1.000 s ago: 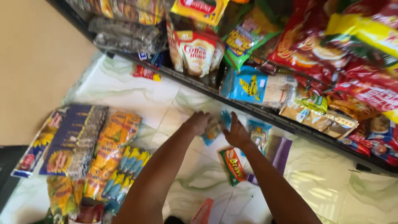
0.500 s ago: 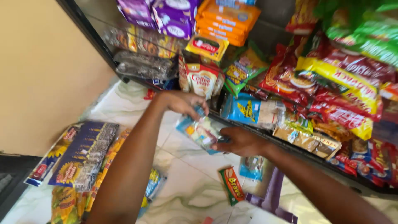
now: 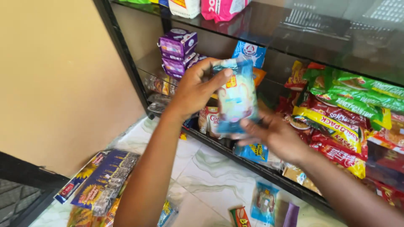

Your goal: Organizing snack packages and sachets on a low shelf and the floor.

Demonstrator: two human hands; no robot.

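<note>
While both hands grip it, blue snack packet raised before the shelf rack, left hand clasping its top, right hand pinching its bottom, purple boxes far left.

Both hands grip blue snack packets, apparently several.

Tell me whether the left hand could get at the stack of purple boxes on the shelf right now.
Probably not at once: the left hand grips the top of a blue plastic packet, so its fingers are busy. The stack of purple boxes sits close behind it, with nothing between.
</note>
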